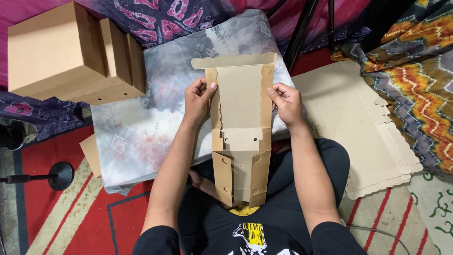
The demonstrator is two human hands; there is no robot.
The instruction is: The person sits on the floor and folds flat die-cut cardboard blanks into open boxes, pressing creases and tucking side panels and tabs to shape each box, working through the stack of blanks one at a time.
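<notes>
Two assembled brown cardboard boxes (71,52) sit far left, stacked side by side against the patterned purple cloth (160,16), closed, scalloped lid edges visible. Below them, a black round stand base (60,175) with its rod lies on the red striped rug (71,212).

Next right: grey tie-dye pillow (137,123), flat on the floor, serving as work surface. A small bit of cardboard (90,153) pokes out from under its left edge.

Left hand (198,101): fingers pinched on the left scalloped side flap of the unfolded box blank (240,127), thumb on top, flap partly folded up.

Box blank is centre frame, held between both hands, long axis running away from the person. Far end rests on the pillow; near end hangs over the person's lap with side tabs bent up. Middle panel has small round holes.

Right hand (285,104): gripping the right side flap of the same blank, thumb on the inside face, fingers curled behind. Both hands roughly level, one on each edge.

Right of that: stack of flat uncut blanks (363,127) on the floor, scalloped edges toward the near side, just beside the right forearm. Far right, an orange-and-grey zigzag cloth (420,80) overlaps the stack's edge. Black tripod legs (302,28) up top, behind the pillow.
</notes>
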